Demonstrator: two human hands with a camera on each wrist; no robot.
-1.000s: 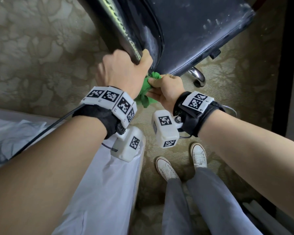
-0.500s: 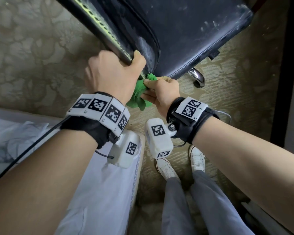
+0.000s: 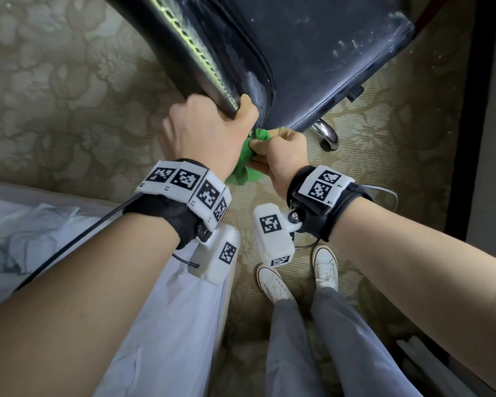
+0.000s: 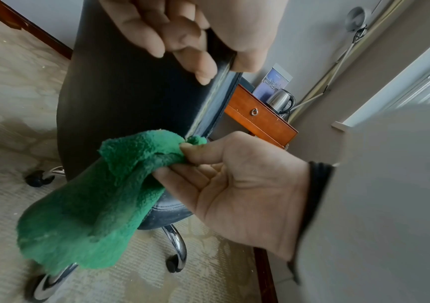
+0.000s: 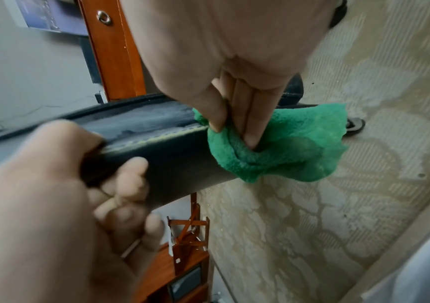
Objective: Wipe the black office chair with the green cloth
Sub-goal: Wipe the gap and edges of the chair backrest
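Observation:
The black office chair (image 3: 312, 53) stands in front of me, its backrest leaning toward my hands. My left hand (image 3: 209, 130) grips the stitched side edge of the backrest (image 5: 172, 151), thumb on one face and fingers (image 4: 182, 41) on the other. Just below it, my right hand (image 3: 281, 156) pinches the bunched green cloth (image 3: 246, 170) between thumb and fingers. It holds the cloth against the bottom of that edge, near the seat. Most of the cloth (image 4: 99, 201) hangs loose under the hand.
White bedding (image 3: 40, 239) lies at the lower left, close to my left arm. Chrome chair legs with casters (image 3: 327, 136) rest on the patterned carpet. A wooden desk (image 4: 260, 119) with a kettle (image 4: 281, 100) stands behind the chair. My shoes (image 3: 272, 285) are below.
Both hands keep their holds. The right hand with the cloth has shifted slightly along the bottom of the backrest edge, and the left hand has moved a little with the chair.

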